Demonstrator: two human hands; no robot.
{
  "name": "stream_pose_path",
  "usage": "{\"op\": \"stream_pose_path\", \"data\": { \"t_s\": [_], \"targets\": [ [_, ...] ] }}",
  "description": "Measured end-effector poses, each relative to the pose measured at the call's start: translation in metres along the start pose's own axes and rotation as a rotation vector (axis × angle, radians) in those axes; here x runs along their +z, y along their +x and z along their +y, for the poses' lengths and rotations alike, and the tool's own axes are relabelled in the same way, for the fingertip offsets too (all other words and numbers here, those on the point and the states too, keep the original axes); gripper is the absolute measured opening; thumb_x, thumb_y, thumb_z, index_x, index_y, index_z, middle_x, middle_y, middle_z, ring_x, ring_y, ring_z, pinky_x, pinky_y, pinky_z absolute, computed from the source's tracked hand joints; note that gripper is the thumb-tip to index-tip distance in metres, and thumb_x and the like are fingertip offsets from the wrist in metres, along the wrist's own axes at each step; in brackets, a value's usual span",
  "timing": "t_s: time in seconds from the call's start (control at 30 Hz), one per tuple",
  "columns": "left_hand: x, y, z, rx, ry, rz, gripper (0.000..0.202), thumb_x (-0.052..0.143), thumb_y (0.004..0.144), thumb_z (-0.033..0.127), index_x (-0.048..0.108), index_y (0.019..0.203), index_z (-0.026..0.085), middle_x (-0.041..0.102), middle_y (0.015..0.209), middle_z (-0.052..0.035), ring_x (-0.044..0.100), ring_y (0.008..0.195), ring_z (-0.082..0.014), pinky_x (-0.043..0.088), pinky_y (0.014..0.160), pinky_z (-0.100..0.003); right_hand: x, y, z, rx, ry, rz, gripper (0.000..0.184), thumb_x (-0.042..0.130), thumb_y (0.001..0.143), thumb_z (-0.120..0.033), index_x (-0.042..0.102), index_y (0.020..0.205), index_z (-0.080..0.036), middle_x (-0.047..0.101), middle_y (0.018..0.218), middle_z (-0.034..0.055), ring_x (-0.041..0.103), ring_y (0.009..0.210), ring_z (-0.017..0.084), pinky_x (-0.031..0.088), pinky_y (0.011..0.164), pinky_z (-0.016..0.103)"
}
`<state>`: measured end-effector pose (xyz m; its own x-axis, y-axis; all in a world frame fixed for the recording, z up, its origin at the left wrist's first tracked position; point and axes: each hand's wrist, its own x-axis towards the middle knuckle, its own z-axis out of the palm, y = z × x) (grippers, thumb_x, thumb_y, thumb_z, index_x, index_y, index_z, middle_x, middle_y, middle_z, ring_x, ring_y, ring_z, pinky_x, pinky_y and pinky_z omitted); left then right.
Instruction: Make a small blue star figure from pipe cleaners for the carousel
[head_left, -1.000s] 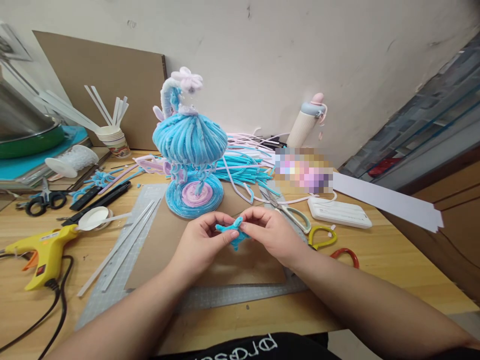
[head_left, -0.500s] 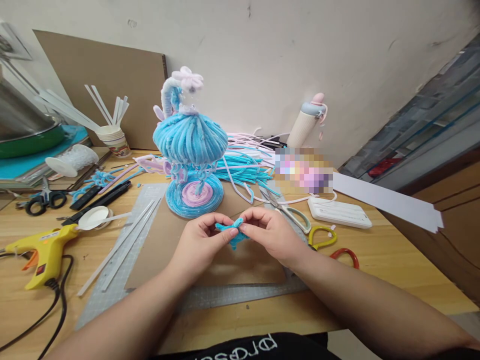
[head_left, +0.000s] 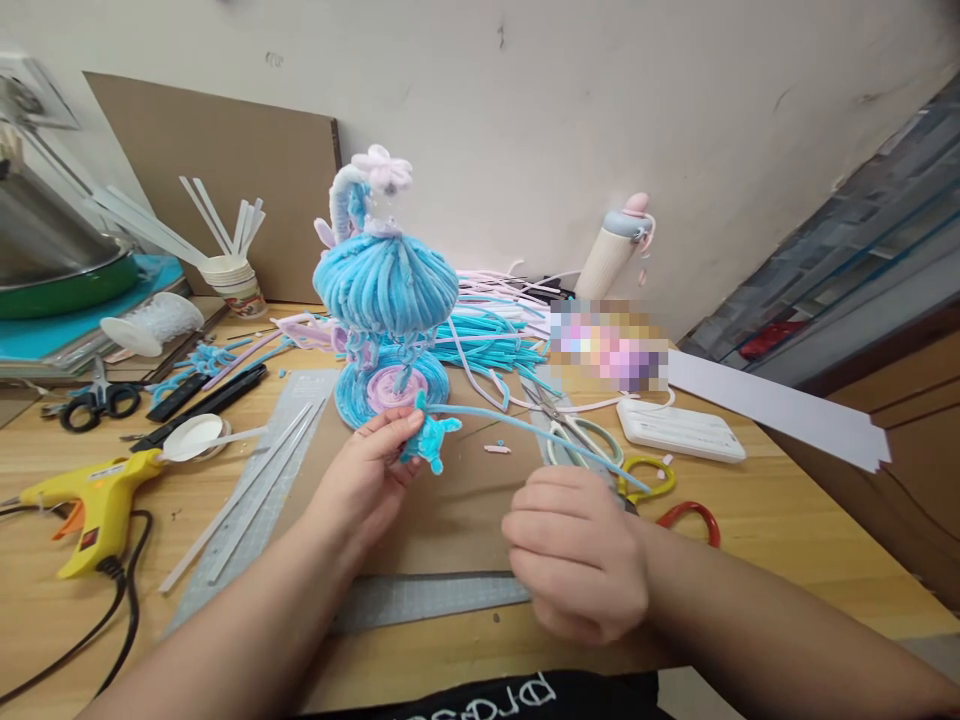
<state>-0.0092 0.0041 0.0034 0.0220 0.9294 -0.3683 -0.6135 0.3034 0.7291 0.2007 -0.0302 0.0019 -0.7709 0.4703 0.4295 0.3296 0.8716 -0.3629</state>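
Note:
My left hand (head_left: 360, 480) pinches a small blue pipe-cleaner figure (head_left: 429, 440) in front of the blue and pink pipe-cleaner sculpture (head_left: 386, 285). A long blue pipe-cleaner strand (head_left: 525, 428) runs from the figure to the right, passing just behind my right hand (head_left: 577, 560). My right hand hovers low over the brown cardboard sheet (head_left: 450, 520) with its fingers curled in; what they hold, if anything, is hidden.
A yellow glue gun (head_left: 90, 500) with a black cord lies at the left, near black scissors (head_left: 94, 400) and a paper cup (head_left: 232, 280) of sticks. White-handled scissors (head_left: 577, 435), yellow (head_left: 649, 470) and red handles (head_left: 694, 515), a white case (head_left: 679, 430) and loose pipe cleaners (head_left: 487, 340) lie to the right.
My hands have come apart: the left lifted the figure up and left, and the right dropped down toward me. A long blue strand now stretches out from the figure.

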Motion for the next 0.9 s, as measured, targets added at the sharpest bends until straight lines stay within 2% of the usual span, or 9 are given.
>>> {"op": "stream_pose_path", "data": {
  "t_s": [0.07,0.17,0.27,0.37,0.43,0.53,0.67,0.73,0.9],
  "targets": [
    [0.001,-0.001,0.003,-0.046,-0.056,-0.008,0.009,0.073,0.068,0.007,0.068,0.071,0.015,0.067,0.060,0.0039,0.057,0.047,-0.0054,0.043,0.039,-0.012,0.007,0.006,0.005,0.071,-0.003,-0.059,0.013,0.054,0.071,-0.021,0.058,0.059,-0.024,0.058,0.059,0.0023,0.049,0.055,0.018,0.039,0.057,0.035],
    [0.001,-0.004,0.004,-0.108,-0.059,-0.055,0.007,0.068,0.074,0.008,0.069,0.076,0.014,0.070,0.064,-0.0002,0.060,0.047,-0.0075,0.046,0.038,-0.013,0.022,0.017,0.017,0.417,0.141,0.095,0.017,0.047,0.080,-0.015,0.063,0.084,-0.020,0.064,0.077,0.0048,0.058,0.070,0.019,0.046,0.067,0.034],
    [0.002,-0.007,0.000,-0.187,-0.033,-0.112,0.007,0.064,0.077,0.007,0.069,0.076,0.012,0.069,0.062,-0.0018,0.059,0.045,-0.0082,0.047,0.038,-0.014,0.035,0.023,0.027,0.625,0.514,0.306,0.028,0.049,0.089,-0.024,0.051,0.117,-0.022,0.065,0.097,0.0061,0.064,0.082,0.017,0.051,0.067,0.030],
    [0.002,-0.006,-0.006,-0.281,0.008,-0.135,0.010,0.061,0.079,0.005,0.067,0.074,0.010,0.066,0.057,-0.0008,0.055,0.042,-0.0068,0.047,0.037,-0.014,0.036,0.022,0.033,0.469,0.555,0.472,0.027,0.055,0.089,-0.023,0.052,0.116,-0.023,0.065,0.101,0.0057,0.064,0.087,0.017,0.052,0.071,0.029],
    [0.002,-0.005,-0.010,-0.313,0.029,-0.127,0.011,0.060,0.080,0.005,0.067,0.073,0.009,0.063,0.055,0.0003,0.054,0.040,-0.0058,0.047,0.037,-0.014,0.031,0.020,0.034,0.281,0.408,0.444,0.016,0.053,0.091,-0.018,0.060,0.105,-0.022,0.066,0.097,0.0058,0.064,0.090,0.016,0.051,0.079,0.030],
    [0.001,-0.003,-0.013,-0.337,0.062,-0.112,0.011,0.060,0.080,0.006,0.068,0.074,0.008,0.061,0.055,0.0011,0.052,0.040,-0.0049,0.046,0.037,-0.013,0.022,0.018,0.036,0.107,0.245,0.351,0.017,0.050,0.093,-0.015,0.062,0.103,-0.020,0.068,0.098,0.0078,0.063,0.093,0.017,0.051,0.083,0.031],
    [-0.001,-0.002,-0.017,-0.322,0.133,-0.115,0.007,0.064,0.076,0.007,0.068,0.070,0.008,0.062,0.056,0.0002,0.052,0.043,-0.0051,0.044,0.038,-0.013,0.021,0.018,0.039,0.026,0.151,0.313,0.017,0.048,0.094,-0.017,0.060,0.106,-0.020,0.068,0.101,0.0087,0.064,0.097,0.018,0.052,0.084,0.032],
    [-0.002,-0.003,-0.019,-0.248,0.196,-0.124,0.004,0.070,0.071,0.010,0.068,0.068,0.009,0.063,0.057,-0.0001,0.054,0.046,-0.0060,0.045,0.040,-0.014,0.022,0.018,0.040,0.016,0.126,0.325,0.017,0.048,0.094,-0.016,0.060,0.105,-0.019,0.069,0.099,0.0086,0.064,0.095,0.017,0.053,0.084,0.031],
    [-0.001,-0.006,-0.020,-0.054,0.361,-0.112,0.018,0.081,0.061,0.021,0.066,0.066,0.013,0.066,0.061,0.0005,0.056,0.051,-0.0084,0.044,0.042,-0.016,0.022,0.018,0.041,-0.009,0.056,0.336,0.017,0.049,0.093,-0.017,0.061,0.105,-0.017,0.069,0.095,0.0089,0.064,0.092,0.017,0.052,0.081,0.029]
  ]
}}
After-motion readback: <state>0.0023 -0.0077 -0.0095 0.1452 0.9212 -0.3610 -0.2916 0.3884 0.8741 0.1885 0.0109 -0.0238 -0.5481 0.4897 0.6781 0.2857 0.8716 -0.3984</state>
